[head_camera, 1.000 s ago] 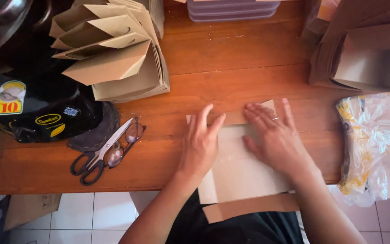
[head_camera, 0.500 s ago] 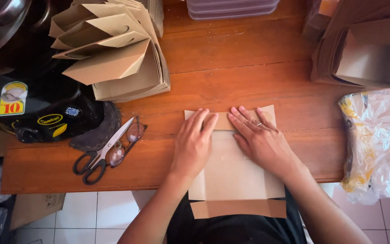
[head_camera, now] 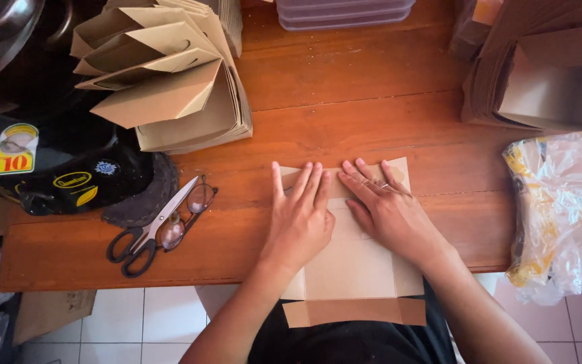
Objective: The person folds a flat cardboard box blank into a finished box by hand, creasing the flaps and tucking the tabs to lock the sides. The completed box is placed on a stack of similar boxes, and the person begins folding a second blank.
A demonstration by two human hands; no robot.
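A flat brown paper sheet (head_camera: 355, 269), folded into a bag shape, lies at the near edge of the wooden table (head_camera: 345, 121) and overhangs it toward me. My left hand (head_camera: 299, 219) presses flat on its upper left part, fingers spread slightly. My right hand (head_camera: 385, 209), with a ring on one finger, lies flat on the upper right part, fingers pointing up and left. Both palms are down on the paper; neither hand grips it.
A stack of folded brown paper bags (head_camera: 170, 81) sits at the back left, another pile (head_camera: 547, 67) at the back right. Black-handled scissors (head_camera: 146, 232) and eyeglasses (head_camera: 190, 212) lie left of my hands. A black cap (head_camera: 69, 175), plastic containers (head_camera: 345, 12) and crumpled plastic wrap (head_camera: 564, 209) surround them.
The paper has been straightened from a tilted position to square with the table edge. Both hands slid up to its top portion and now lie close together.
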